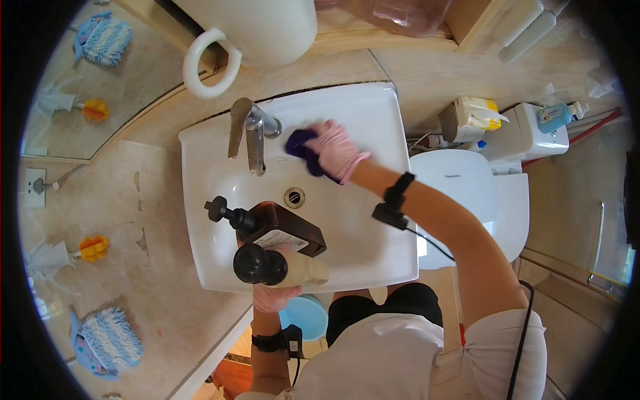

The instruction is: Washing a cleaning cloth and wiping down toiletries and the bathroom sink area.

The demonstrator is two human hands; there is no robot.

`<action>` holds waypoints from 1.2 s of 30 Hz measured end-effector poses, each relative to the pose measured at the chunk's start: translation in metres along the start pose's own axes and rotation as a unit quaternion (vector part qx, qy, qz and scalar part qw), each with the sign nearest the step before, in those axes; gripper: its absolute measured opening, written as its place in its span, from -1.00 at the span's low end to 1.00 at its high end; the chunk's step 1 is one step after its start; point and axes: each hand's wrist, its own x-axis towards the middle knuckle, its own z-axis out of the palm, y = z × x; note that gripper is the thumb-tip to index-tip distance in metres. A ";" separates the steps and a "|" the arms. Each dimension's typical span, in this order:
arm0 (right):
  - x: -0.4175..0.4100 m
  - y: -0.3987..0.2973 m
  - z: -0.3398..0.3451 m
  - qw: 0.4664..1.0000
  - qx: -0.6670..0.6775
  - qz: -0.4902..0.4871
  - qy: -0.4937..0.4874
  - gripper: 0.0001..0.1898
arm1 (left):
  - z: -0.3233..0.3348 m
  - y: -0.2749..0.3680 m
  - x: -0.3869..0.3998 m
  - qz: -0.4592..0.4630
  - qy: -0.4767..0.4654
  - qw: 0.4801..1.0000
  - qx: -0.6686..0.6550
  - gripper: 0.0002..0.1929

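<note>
My right hand point(340, 152), in a pink glove, grips a dark purple cloth point(303, 144) against the back of a white washbasin point(372, 117), right of the chrome tap point(255, 135). My left hand point(275, 297), gloved in pink as well, is at the basin's front edge. It holds a brown pump bottle point(287, 222) and a pale yellowish bottle point(307, 268) with a black cap, both tilted over the basin. Most of its fingers are hidden behind the bottles. Between my hands lies the round drain point(294, 198).
A white cup-like vessel point(270, 30) with a ring handle overhangs the basin's back left. On the right stands a closed white toilet point(452, 200), with a tissue pack point(475, 112) and a blue pump bottle point(554, 118) behind. Below is a light-blue tub point(307, 320). A wall mirror point(150, 65) borders the left.
</note>
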 end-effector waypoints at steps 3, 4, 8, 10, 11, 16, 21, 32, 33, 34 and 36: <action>-0.008 0.054 -0.036 0.986 -0.020 0.040 0.162 -0.56 | 0.017 0.006 0.011 -0.032 0.037 0.988 -0.146 -0.28; -0.013 0.058 -0.040 0.990 -0.024 0.123 0.069 -0.56 | 0.023 0.008 0.013 -0.108 0.068 0.924 -0.360 -0.24; -0.044 0.033 -0.027 1.000 -0.020 0.009 0.000 -0.55 | 0.033 0.028 0.035 -0.152 0.047 0.925 -0.344 -0.18; -0.074 0.035 0.032 0.999 0.038 0.031 0.002 -0.61 | 0.037 0.017 0.057 -0.077 0.009 0.962 -0.263 -0.17; -0.081 0.020 0.029 0.968 -0.137 -0.097 -0.186 -0.58 | 0.032 0.011 0.064 -0.009 -0.014 0.985 -0.173 -0.16; -0.109 -0.015 -0.054 0.946 -0.011 0.004 -0.323 -0.60 | 0.046 0.063 0.128 0.174 -0.053 0.976 0.117 -0.36; -0.180 0.003 -0.055 0.952 0.158 -0.170 -0.200 -0.67 | 0.076 0.030 0.189 0.195 -0.062 0.974 0.096 -0.33; -0.094 0.091 -0.073 0.904 0.286 0.143 0.285 -0.41 | 0.120 0.046 0.249 0.255 -0.139 0.952 0.095 -0.41; -0.083 0.094 -0.064 0.882 0.369 0.136 0.261 -0.41 | 0.116 0.039 0.252 0.246 -0.179 0.948 0.096 -0.46; -0.077 0.102 -0.059 0.882 0.370 0.132 0.261 -0.41 | 0.120 0.031 0.258 0.197 -0.213 0.957 0.020 -0.42; -0.069 0.115 -0.049 0.862 0.470 0.169 0.083 -0.31 | 0.116 0.016 0.255 0.304 -0.178 0.935 0.031 -0.51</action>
